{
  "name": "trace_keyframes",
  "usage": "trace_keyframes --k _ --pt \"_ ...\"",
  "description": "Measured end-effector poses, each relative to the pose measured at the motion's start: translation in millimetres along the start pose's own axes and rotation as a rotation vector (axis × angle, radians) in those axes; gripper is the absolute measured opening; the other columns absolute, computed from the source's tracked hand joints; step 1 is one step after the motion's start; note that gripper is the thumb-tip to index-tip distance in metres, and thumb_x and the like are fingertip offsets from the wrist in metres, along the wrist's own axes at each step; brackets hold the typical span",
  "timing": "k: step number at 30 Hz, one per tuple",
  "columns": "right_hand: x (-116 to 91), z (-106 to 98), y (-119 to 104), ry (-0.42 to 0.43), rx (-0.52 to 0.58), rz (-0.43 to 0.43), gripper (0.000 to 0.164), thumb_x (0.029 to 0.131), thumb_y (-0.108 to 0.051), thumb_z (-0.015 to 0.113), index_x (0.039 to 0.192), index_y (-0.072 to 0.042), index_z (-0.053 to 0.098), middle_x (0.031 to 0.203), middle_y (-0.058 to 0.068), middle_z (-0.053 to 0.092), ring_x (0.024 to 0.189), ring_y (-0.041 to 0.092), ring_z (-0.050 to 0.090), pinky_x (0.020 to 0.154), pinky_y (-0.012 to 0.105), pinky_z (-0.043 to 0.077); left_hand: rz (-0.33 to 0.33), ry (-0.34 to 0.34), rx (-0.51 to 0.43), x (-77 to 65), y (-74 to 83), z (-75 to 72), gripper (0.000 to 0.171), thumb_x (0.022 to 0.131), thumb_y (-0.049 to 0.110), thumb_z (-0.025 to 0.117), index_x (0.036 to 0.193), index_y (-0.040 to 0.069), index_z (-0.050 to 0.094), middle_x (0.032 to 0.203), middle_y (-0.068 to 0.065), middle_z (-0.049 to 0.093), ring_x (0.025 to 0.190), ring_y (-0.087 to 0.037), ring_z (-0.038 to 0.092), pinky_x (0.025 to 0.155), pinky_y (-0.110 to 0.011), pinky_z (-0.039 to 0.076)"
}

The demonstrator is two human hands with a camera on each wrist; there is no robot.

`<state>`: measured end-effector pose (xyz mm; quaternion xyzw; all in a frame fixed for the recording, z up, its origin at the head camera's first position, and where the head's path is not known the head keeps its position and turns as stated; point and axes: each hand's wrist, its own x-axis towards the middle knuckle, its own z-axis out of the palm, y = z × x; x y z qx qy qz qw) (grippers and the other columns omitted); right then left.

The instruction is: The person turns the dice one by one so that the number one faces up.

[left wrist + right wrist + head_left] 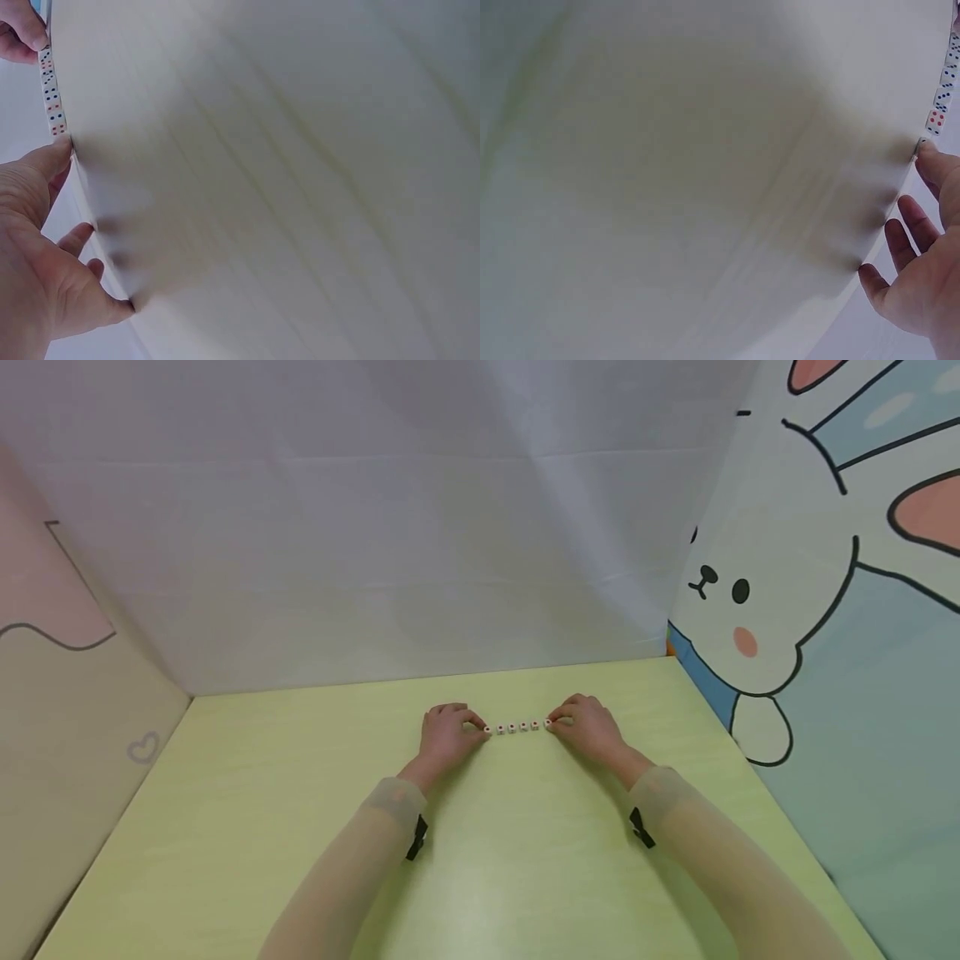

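Observation:
A straight row of small white dice (512,727) lies on the pale yellow table, several in all, with small gaps between them. At the row's left end my left hand (452,733) pinches the end die (487,730) between thumb and forefinger. The die at the opposite end (548,723) is pinched the same way by my right hand (591,728). Red and dark blue pips show on the dice (52,96) in the left wrist view. A die with red pips (935,121) sits beside my right fingertips in the right wrist view. The other fingers of both hands are spread against the tabletop.
The yellow table (300,843) reaches back to a white sheet wall (375,552). To the right stands a panel with a cartoon rabbit (772,610); a pale panel with a heart outline (142,747) borders the left side.

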<state>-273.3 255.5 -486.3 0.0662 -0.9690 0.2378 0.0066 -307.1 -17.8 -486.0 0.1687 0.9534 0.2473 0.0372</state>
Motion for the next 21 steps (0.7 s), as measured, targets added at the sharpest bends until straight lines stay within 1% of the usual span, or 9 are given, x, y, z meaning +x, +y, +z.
trace_keyframes --k 3,5,15,17,21 --pt "-0.6 -0.5 -0.8 -0.008 0.011 -0.001 0.021 0.098 -0.027 0.072 0.112 -0.014 0.080 0.121 0.014 0.064 0.114 0.039 0.056 0.096 0.057 0.046 0.014 0.010 0.013 0.4 -2.8 0.8 0.017 0.094 0.037 0.075 0.101 0.022 0.079 0.144 -0.011 0.058 0.139 -0.039 0.042 0.118 -0.054 0.026" --pt "-1.0 -0.3 -0.7 -0.013 0.014 -0.002 0.020 0.098 -0.027 0.071 0.112 -0.015 0.080 0.121 0.014 0.064 0.114 0.039 0.056 0.096 0.058 0.046 0.021 0.007 0.014 0.3 -4.3 1.4 0.017 0.094 0.037 0.075 0.101 0.022 0.079 0.144 -0.011 0.058 0.139 -0.038 0.043 0.117 -0.053 0.027" --pt "-1.9 -0.2 -0.4 -0.010 0.030 0.003 0.022 0.098 -0.028 0.072 0.114 -0.015 0.080 0.123 0.014 0.065 0.114 0.040 0.056 0.097 0.059 0.045 0.024 -0.004 -0.004 -0.4 -5.0 0.9 0.019 0.095 0.036 0.075 0.105 0.021 0.079 0.144 -0.010 0.058 0.139 -0.038 0.042 0.118 -0.053 0.026" --pt "-2.3 -0.2 -0.5 -0.010 0.032 0.001 0.024 0.098 -0.028 0.071 0.116 -0.014 0.079 0.123 0.014 0.065 0.114 0.039 0.056 0.096 0.059 0.045 0.026 -0.012 0.003 -0.4 -5.2 0.4 0.021 0.095 0.038 0.075 0.107 0.021 0.078 0.145 -0.010 0.058 0.139 -0.038 0.042 0.118 -0.051 0.026" --pt "-4.3 -1.5 0.2 -0.008 0.026 0.001 0.031 0.098 -0.031 0.071 0.122 -0.012 0.076 0.126 0.014 0.064 0.116 0.040 0.056 0.097 0.058 0.045 0.039 -0.020 0.052 -1.7 -6.5 -3.8 0.030 0.095 0.041 0.074 0.115 0.020 0.076 0.146 -0.011 0.056 0.140 -0.036 0.042 0.119 -0.049 0.026"
